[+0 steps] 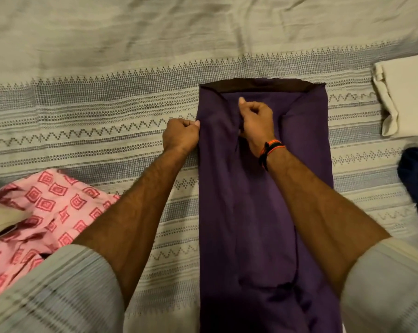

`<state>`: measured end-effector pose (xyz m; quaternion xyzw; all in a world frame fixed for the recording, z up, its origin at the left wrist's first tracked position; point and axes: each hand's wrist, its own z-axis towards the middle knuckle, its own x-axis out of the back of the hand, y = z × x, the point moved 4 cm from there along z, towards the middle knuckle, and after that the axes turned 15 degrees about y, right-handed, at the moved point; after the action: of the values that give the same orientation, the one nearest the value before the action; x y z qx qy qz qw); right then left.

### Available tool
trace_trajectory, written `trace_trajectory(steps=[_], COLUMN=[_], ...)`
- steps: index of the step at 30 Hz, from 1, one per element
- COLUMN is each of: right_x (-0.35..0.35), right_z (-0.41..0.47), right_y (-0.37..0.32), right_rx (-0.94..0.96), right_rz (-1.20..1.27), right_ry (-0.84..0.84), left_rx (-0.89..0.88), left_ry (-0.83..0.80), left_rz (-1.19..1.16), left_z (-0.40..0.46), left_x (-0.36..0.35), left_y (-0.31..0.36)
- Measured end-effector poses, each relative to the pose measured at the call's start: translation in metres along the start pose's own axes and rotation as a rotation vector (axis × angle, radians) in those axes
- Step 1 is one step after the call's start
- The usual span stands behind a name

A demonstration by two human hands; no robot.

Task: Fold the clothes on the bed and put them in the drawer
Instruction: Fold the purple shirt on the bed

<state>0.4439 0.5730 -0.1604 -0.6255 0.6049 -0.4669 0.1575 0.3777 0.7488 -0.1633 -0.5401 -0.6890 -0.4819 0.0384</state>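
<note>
A purple garment (263,200) lies folded lengthwise on the bed's woven cover (95,111). The left hand (180,135) pinches its left edge while the right hand (256,122) grips fabric at its centre. A pink patterned cloth (42,212) lies to the left.

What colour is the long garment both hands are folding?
Dark purple garment, with a darker brownish band at its far end; the head view shows it.

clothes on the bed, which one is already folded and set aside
The cream garment at the far right, a neat folded stack. The purple garment is mid-fold under both hands; the pink patterned one lies crumpled.
</note>
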Motion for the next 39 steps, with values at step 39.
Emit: trace_trajectory(steps=[39], right_x=[0.010], right_z=[-0.032], right_y=[-0.028], right_rx=[1.260], right_rz=[-0.351], right_ry=[0.088], left_rx=[-0.825], left_ry=[0.296], left_rz=[0.197], left_z=[-0.029], left_x=[0.001], left_y=[0.025])
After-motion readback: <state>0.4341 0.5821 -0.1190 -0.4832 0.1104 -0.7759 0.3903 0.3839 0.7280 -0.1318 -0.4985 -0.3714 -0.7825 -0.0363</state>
